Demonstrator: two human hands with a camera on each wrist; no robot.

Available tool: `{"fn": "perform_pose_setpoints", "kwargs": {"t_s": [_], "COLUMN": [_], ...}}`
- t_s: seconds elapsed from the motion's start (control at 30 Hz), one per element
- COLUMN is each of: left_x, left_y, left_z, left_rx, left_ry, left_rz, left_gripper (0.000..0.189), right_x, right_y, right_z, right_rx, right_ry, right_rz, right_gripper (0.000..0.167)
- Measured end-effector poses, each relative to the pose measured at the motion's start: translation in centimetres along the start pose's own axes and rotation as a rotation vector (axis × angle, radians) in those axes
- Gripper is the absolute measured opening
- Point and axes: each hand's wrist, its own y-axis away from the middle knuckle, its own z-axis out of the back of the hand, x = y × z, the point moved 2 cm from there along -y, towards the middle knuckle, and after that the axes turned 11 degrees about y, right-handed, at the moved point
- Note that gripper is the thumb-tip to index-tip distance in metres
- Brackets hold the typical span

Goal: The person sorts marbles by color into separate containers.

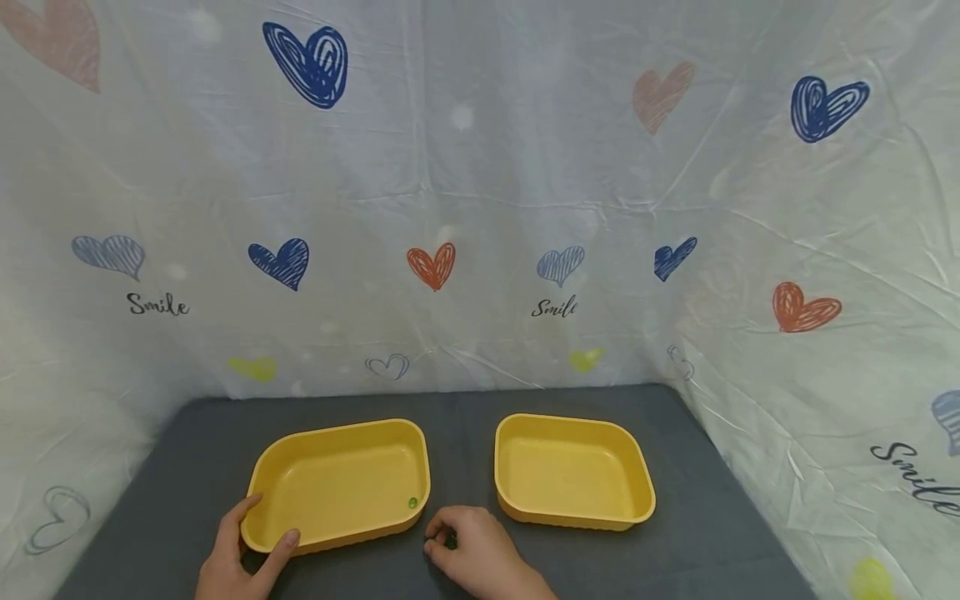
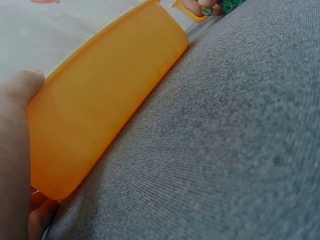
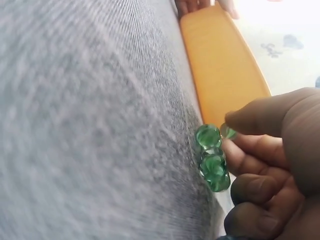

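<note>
My left hand (image 1: pixel 238 557) grips the near left corner of a yellow plastic tray (image 1: pixel 337 487), thumb on the near rim and fingers round the left side. One green marble (image 1: pixel 412 502) lies inside by the tray's right end. Just right of that tray, my right hand (image 1: pixel 482 552) is low over the cloth. Its thumb and a finger pinch a clear green glass marble (image 3: pixel 228 131), partly hidden by the thumb. Several more green marbles (image 3: pixel 214 164) lie clustered beside the curled fingers; whether those fingers touch them I cannot tell.
A second yellow tray (image 1: pixel 573 475) stands to the right, beyond my right hand, with nothing seen in it. Dark grey cloth (image 1: pixel 457 408) covers the table. Behind and at the sides hangs a white curtain (image 1: pixel 480 333) printed with hearts.
</note>
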Motion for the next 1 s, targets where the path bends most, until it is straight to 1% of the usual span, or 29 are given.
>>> {"fn": "perform_pose_setpoints", "kwargs": {"t_s": [0.17,0.33,0.47,0.63,0.73,0.87,1.0], "left_x": [0.1,0.2,0.1,0.0,0.1,0.3,0.4], "left_y": [0.2,0.3,0.2,0.0,-0.1,-0.2,-0.2], "left_z": [0.1,0.2,0.4,0.4,0.4,0.3,0.3], "left_rx": [-0.004,0.003,0.016,0.006,0.012,0.033,0.032], "left_ry": [0.000,-0.014,-0.021,-0.017,-0.015,-0.020,-0.024], "left_rz": [0.002,0.001,-0.024,-0.062,-0.049,-0.023,-0.026], "left_gripper": [0.105,0.105,0.104,0.101,0.102,0.106,0.105], "right_x": [0.0,0.2,0.6,1.3,1.6,1.9,2.4], "right_y": [0.1,0.1,0.1,0.1,-0.1,-0.4,-0.9], "right_z": [0.4,0.8,1.3,1.9,2.1,2.3,2.4], "right_rx": [-0.028,-0.068,-0.097,-0.170,-0.200,-0.220,-0.232], "right_ry": [-0.010,-0.028,-0.075,-0.112,-0.138,-0.191,-0.207], "right_rz": [0.029,0.071,0.091,0.128,0.143,0.130,0.124], "right_gripper": [0.003,0.004,0.006,0.008,0.008,0.011,0.013]}}
